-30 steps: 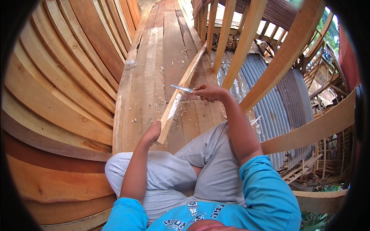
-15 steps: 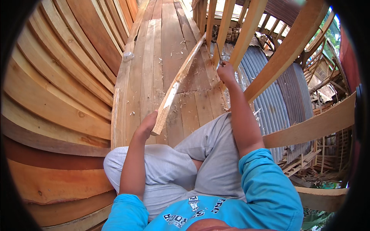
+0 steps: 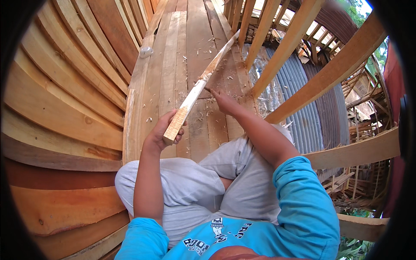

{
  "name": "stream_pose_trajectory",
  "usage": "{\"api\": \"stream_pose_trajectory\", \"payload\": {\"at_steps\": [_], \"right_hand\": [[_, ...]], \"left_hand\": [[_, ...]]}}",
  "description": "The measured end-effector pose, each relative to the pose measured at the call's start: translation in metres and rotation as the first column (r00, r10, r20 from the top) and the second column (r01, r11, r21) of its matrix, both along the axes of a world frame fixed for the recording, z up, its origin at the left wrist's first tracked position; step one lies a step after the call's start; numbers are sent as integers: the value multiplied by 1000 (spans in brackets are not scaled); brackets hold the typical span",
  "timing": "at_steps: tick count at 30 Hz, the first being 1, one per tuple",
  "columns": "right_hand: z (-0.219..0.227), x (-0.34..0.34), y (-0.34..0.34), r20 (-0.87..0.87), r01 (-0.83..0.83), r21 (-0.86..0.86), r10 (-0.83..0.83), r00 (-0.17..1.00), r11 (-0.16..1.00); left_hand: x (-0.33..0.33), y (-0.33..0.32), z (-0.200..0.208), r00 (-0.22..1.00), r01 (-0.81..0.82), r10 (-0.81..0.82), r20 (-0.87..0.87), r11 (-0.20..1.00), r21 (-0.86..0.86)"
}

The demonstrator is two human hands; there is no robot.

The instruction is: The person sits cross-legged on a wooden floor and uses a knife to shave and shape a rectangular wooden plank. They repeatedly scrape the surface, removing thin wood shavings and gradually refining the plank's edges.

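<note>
A long squared length of wood (image 3: 189, 103) slants up and away from me, its far end near the slats on the right. Its middle stretch is freshly cut and pale, with rough bark-coloured patches. My left hand (image 3: 163, 130) is wrapped around the near end, fingers curled underneath. My right hand (image 3: 226, 104) is closed on a knife (image 3: 208, 89), at the right side of the wood near its middle. Only a short dark piece of the knife shows; the rest is hidden by the wood and my hand.
Wood shavings (image 3: 200, 116) lie scattered over the plank floor (image 3: 167, 73). A wall of overlapping boards (image 3: 73, 99) rises on the left, with a small clear container (image 3: 146, 52) beside it. Upright wooden slats (image 3: 286, 52) line the right, with corrugated metal sheets (image 3: 299, 95) beyond.
My right hand has come down and left with the knife, from beside the slats to the wood's middle. My left hand and the wood's near end have shifted slightly left and up.
</note>
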State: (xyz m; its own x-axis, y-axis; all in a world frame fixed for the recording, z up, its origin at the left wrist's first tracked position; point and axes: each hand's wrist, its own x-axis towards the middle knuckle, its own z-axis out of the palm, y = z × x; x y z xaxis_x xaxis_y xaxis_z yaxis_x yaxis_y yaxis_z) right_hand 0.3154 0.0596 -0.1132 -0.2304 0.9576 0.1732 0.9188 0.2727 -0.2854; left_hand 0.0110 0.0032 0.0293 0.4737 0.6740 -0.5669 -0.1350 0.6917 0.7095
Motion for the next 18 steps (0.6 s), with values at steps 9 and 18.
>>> {"api": "stream_pose_trajectory", "payload": {"at_steps": [9,18], "right_hand": [[-17,57,7,534,532,-174,-374,758,829],[28,-33,-40,-46,-1,-125,-5,999,992]], "left_hand": [[-10,4,2,993,99,-98,-62,995,13],[-14,5,9,986,136,-136,-93,991,-6]]}}
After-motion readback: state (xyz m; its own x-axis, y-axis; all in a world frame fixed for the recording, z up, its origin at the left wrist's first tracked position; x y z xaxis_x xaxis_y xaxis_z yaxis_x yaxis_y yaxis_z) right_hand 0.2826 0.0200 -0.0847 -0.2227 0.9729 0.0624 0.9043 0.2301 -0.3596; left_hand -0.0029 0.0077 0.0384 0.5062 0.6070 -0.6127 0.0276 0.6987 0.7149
